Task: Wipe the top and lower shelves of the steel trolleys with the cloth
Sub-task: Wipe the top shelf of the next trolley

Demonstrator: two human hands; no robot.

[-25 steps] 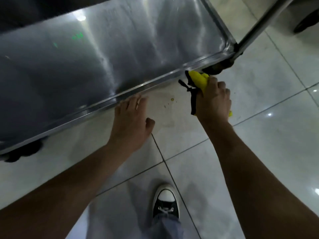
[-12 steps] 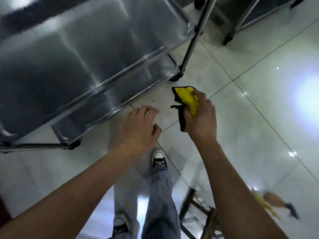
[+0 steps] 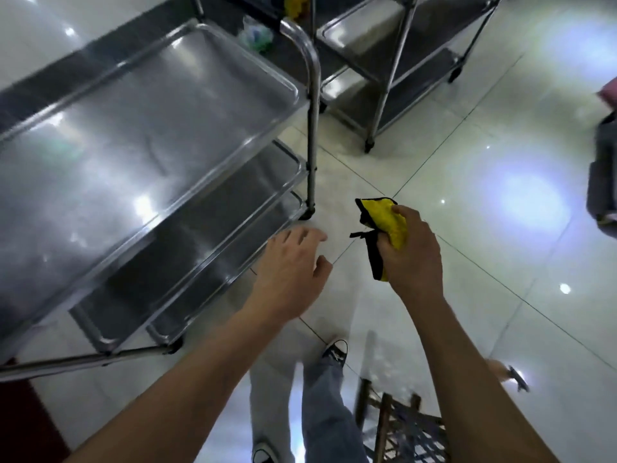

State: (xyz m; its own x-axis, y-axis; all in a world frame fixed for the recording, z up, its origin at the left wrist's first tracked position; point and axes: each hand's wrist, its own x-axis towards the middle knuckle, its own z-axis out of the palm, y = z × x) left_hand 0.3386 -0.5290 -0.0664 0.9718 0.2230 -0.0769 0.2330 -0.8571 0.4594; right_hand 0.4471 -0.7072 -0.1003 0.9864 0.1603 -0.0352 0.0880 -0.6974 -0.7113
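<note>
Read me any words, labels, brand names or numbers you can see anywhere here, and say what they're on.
None can be read.
Steel three-shelf trolley: bare metal, no label showing.
Second steel trolley behind it: no markings visible.
Yellow cloth with black edging, held in the right hand: no visible tag text.
Black-and-white canvas shoe: too small and blurred to tell.

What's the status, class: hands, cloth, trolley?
Right hand grips yellow cloth, off the steel. Left hand open, empty, over floor beside near trolley. Nothing blocking the shelves.
</note>
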